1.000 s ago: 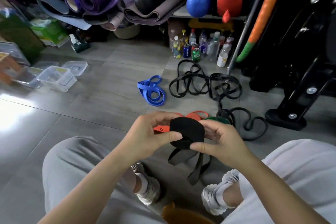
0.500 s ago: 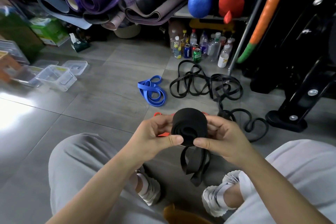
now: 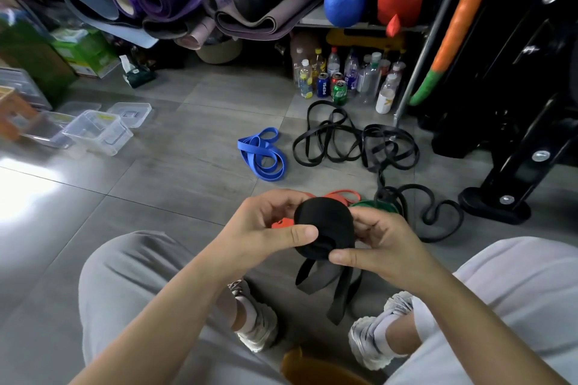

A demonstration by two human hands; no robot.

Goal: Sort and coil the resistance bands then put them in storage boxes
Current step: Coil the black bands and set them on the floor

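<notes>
The left hand (image 3: 262,228) and right hand (image 3: 381,241), pinching the coil (image 3: 325,222), have rolled it further, yet its tail (image 3: 337,291) still hangs.

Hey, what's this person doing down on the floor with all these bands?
A seated person grips a wide black band, mostly rolled into a coil, with the left hand and right hand; its loose tail hangs below. A blue band and tangled thin black bands lie on the floor ahead, clear storage boxes to the left.

Storage boxes (image 3: 97,134) left of bands (image 3: 250,150) on floor (image 3: 187,191)
</notes>
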